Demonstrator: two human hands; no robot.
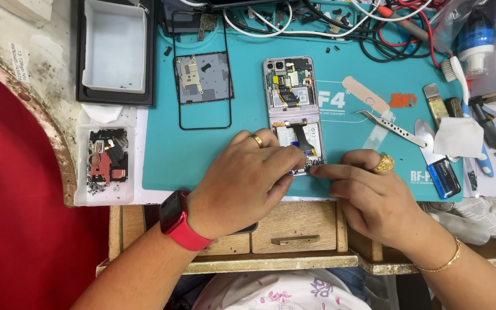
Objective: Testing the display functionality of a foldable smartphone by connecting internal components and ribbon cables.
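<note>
While both hands press fingertips on the lower end of the opened phone (294, 112) on the teal mat (202, 155), left hand (242, 181) and right hand (368, 195) grip nothing; a slip could tear its thin cable.

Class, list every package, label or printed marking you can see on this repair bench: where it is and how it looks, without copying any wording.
Mat print: white lettering, teal mat, right of the open phone.
Orange mark: small patch, mat's right.
Paper label: white slip, worn counter, far left.
Battery: blue-black block, mat's lower right.
Bottle: clear, blue label, top right.
</note>
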